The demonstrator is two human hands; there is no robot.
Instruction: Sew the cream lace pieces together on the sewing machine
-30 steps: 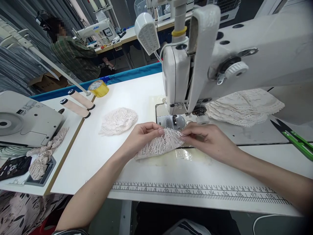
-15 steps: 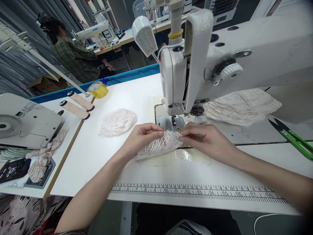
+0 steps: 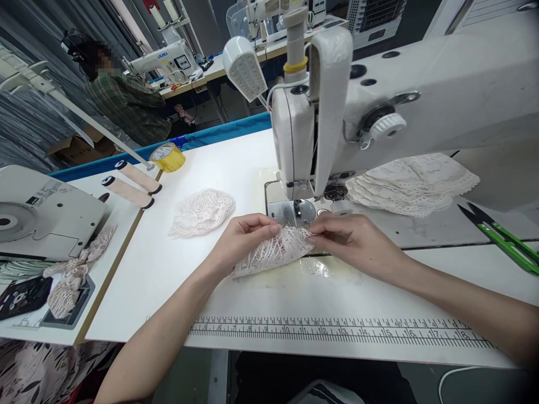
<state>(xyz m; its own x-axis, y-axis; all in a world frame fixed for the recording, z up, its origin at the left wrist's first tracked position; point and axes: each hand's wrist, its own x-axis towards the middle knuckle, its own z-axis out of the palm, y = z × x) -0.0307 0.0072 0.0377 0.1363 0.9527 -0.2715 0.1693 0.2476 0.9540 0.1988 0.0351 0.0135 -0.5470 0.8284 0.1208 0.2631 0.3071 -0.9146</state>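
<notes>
Just in front of the presser foot, head view: a lace piece (image 3: 269,255) sits near the needle of a white sewing machine (image 3: 295,134), its right end close to the metal plate.
Lace look: off-white with a faint pink cast, openwork, fine branching lines like netting; folded over, smooth along the lower edge, ragged and frilled along the upper one.
Left hand (image 3: 248,241): thumb and curled fingers closed together, pinching the upper edge of the lace.
Right hand (image 3: 345,238): thumb against fingertips, gripping the other end; a short stretch of edge runs between the two hands.
Other lace: one folded piece (image 3: 204,213) lies flat on the white surface (image 3: 138,292) to the left; a layered stack (image 3: 415,182) with scalloped edges lies behind the machine's needle end, to the right.
Beside the stack: green-handled snips (image 3: 505,241), blades apart.
Far left: a yellow tape roll (image 3: 167,157) and two pale thread cones (image 3: 128,191).
Cardboard box (image 3: 82,147): on the floor beyond, contents too dim to tell.
</notes>
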